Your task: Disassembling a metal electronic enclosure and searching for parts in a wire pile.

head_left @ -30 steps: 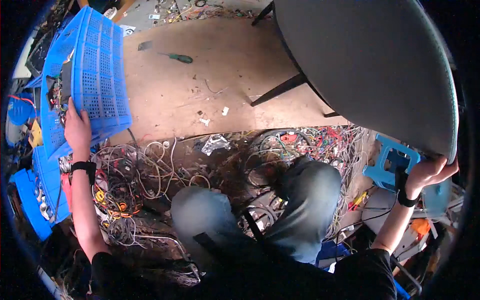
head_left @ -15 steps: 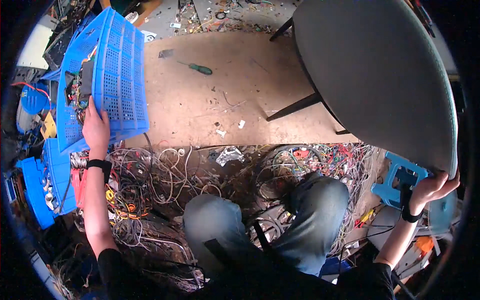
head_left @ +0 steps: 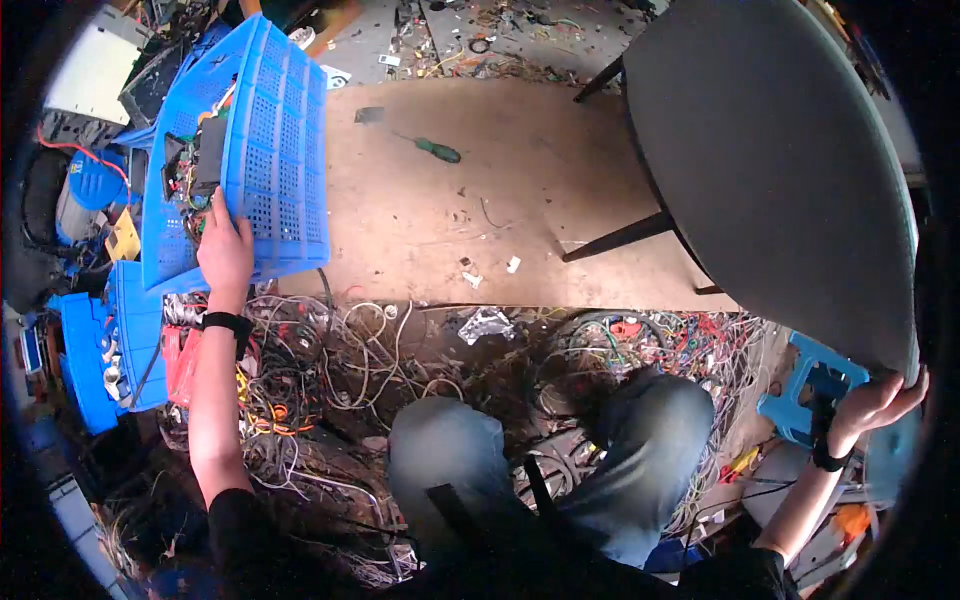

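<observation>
At the upper left, a blue perforated plastic crate (head_left: 285, 150) is tilted with its opening facing left. Circuit boards and a black flat part (head_left: 209, 150) show inside it. My left hand (head_left: 226, 258) grips the crate's near rim, one finger reaching along the black part. On the right a large dark grey rounded panel (head_left: 770, 170) with black tapered legs, a chair or small table, leans over the board. My right hand (head_left: 868, 408) holds its lower right edge, the fingers partly hidden behind it. A green-handled screwdriver (head_left: 438, 150) lies on the brown board (head_left: 480, 220) between them.
Tangled cables (head_left: 350, 360) cover the floor in front of my knees. A light blue plastic stool (head_left: 790, 395) stands under the panel's near edge. Blue bins (head_left: 135, 325) sit below the crate. Small scraps lie on the board, and more debris is beyond it.
The whole view has shifted, so the board, crate and panel appear farther right and slightly lower. Both hands keep the same holds.
</observation>
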A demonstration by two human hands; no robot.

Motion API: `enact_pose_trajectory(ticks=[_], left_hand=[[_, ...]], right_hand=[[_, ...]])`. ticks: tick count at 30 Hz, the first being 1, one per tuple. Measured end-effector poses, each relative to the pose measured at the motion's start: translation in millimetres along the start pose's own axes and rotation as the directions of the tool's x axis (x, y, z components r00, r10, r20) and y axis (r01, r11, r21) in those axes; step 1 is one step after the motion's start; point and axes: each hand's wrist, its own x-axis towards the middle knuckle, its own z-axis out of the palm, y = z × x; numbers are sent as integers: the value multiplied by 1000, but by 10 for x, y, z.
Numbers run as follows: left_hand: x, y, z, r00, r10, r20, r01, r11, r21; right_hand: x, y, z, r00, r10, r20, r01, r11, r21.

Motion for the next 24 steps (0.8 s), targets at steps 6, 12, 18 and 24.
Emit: enact_pose_trajectory(ticks=[6,12,18,24], left_hand=[[-12,1,22,1000,-16,15,16,1000,-26],[8,25,9,1000,3,-12,-3,1000,16],[-14,24,0,1000,3,-23,-3,1000,-2],[-11,59,46,1000,-25,-11,25,999,-25]], right_hand=[[64,-7,-3,999,-50,-5,50,998,-24],[16,20,29,997,-77,7,77,997,8],[5,-65,50,1000,7,11,-8,998,68],[70,-208,28,995,-89,41,89,996,13]])
